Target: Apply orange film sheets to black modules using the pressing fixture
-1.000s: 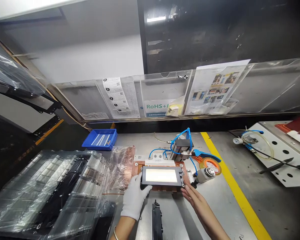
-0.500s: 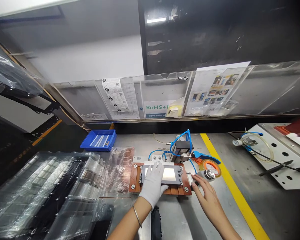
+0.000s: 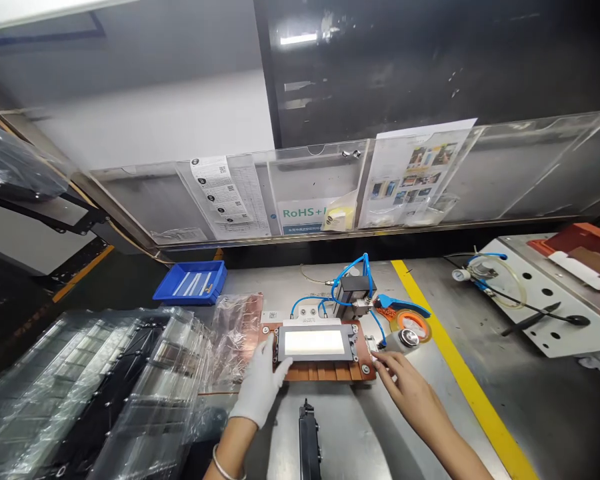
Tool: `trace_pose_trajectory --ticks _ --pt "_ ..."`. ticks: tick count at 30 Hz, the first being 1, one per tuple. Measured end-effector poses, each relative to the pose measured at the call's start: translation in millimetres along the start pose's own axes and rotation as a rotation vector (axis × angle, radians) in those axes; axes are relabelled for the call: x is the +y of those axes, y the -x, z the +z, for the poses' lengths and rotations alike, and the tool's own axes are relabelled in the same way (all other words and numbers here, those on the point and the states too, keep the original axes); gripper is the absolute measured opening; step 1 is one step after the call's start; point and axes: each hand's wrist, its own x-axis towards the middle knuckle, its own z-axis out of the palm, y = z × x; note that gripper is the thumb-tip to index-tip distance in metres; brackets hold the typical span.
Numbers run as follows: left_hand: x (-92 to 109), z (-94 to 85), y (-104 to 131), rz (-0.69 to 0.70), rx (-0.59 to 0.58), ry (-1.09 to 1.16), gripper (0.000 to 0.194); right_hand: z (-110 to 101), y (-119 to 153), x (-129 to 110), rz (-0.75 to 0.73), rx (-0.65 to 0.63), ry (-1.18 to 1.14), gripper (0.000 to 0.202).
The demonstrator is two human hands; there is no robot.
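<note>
A dark rectangular frame with a pale, bright panel (image 3: 314, 343) in its middle lies on a brown fixture (image 3: 325, 372). My left hand (image 3: 261, 381), in a white glove, is at the frame's left end with thumb and fingers apart, the thumb near its lower edge. My bare right hand (image 3: 403, 380) has its fingertips at a small metal part (image 3: 370, 347) on the fixture's right side; what they pinch is too small to make out. Behind the fixture stands a black block with blue tubes (image 3: 354, 293). A long black part (image 3: 309, 440) lies in front of the fixture.
Clear plastic trays (image 3: 105, 387) are stacked at the left, with a blue bin (image 3: 190, 281) behind them. An orange tape roll (image 3: 413, 325) and a round silver-topped object (image 3: 409, 338) sit right of the fixture. A white control box (image 3: 540, 293) stands farther right.
My left hand has moved left off the panel to the frame's left end, uncovering the panel. My right hand stays at the fixture's right side. The camera view has shifted slightly.
</note>
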Motion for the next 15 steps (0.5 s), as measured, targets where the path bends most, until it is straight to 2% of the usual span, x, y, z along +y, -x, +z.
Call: trace_pose_trajectory --ticks 3,6,8,11,15 --pt "-9.8 -7.7 -2.8 -0.105 -0.037 0.122 0.068 26.2 -9.7 -2.5 0.122 -0.046 -0.146 0.057" --pt "-2.9 -1.4 -10.1 -0.163 -0.107 0.253 0.052 46.2 -21.2 -4.7 0.239 -0.083 -0.291 0.067" --pt "1.2 5.9 -6.3 -0.225 -0.125 0.338 0.050 50.1 -18.0 -5.2 0.283 -0.084 -0.369 0.067" --pt "-1.7 15.1 22.8 -0.338 -0.108 0.449 0.063 44.2 12.8 -1.0 0.332 -0.066 -0.460 0.068" --pt "-9.8 19.2 83.5 -0.461 -0.087 0.511 0.071 34.3 81.7 7.8 0.439 -0.089 -0.585 0.078"
